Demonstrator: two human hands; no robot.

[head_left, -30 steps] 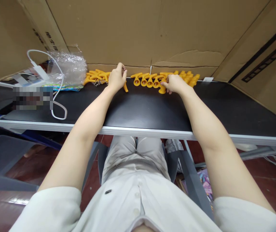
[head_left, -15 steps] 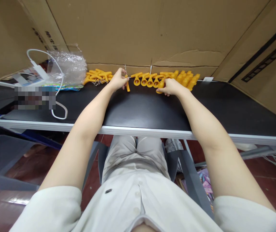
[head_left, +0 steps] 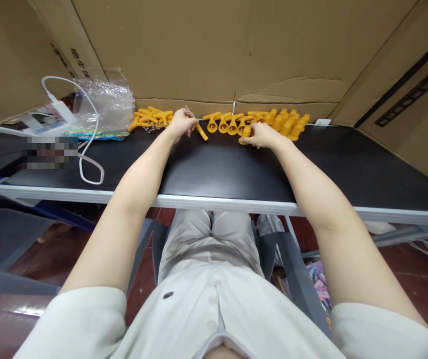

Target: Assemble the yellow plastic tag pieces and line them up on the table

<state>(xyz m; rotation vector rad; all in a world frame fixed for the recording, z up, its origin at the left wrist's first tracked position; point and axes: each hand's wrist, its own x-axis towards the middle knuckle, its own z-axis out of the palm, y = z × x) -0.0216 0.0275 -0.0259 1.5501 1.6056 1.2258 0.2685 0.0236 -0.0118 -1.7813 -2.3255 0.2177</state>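
My left hand (head_left: 182, 123) is closed on a yellow forked plastic piece (head_left: 201, 131) with a small metal chain (head_left: 189, 110) above the fingers. Just left of it lies a pile of similar yellow forked pieces (head_left: 156, 114), with chains among them. My right hand (head_left: 262, 135) pinches a yellow cup-shaped piece (head_left: 246, 133), close to the table surface. Between the hands, a row of yellow pieces with round openings (head_left: 223, 125) lies along the back. Several yellow cup-shaped pieces (head_left: 291, 122) stand grouped behind and right of my right hand.
Cardboard walls (head_left: 199, 50) close off the back and sides of the black table (head_left: 214, 172). At left are a clear plastic bag (head_left: 104, 104), a white cable (head_left: 96, 112) and a white plug (head_left: 63, 110). A white tag (head_left: 322, 122) lies at the back right.
My left hand has shifted slightly left, and the forked piece in it has tilted, its lower end swinging right. My right hand has moved slightly left with the cup-shaped piece.
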